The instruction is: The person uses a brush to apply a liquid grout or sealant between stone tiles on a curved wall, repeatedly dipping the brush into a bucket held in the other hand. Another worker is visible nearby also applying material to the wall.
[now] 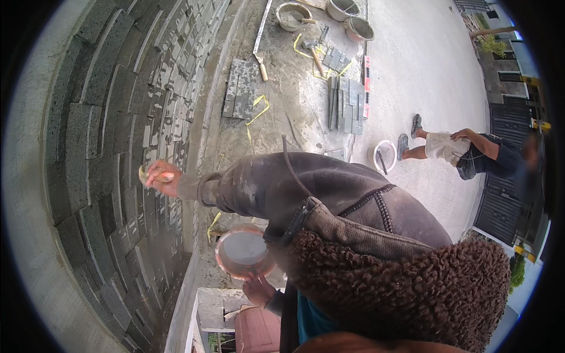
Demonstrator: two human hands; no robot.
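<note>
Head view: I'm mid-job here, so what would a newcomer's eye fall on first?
Probably the thick, curly brown fleece on the dark, worn jacket, filling much of the lower right. Next, the wall of staggered grey stone strips along the left side, where one bare hand grips a small yellowish object. Then, below the outstretched sleeve, the other hand touches the rim of a round reddish basin.

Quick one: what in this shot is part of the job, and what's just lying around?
In use, by the look of it:
- yellowish item in the right hand, type unclear
- bucket of grey liquid, left hand at its rim
- stone-clad wall

Lying about, nobody touching:
- grey tiles, similar to the wall's
- trowel
- hammer
- white pail
</note>
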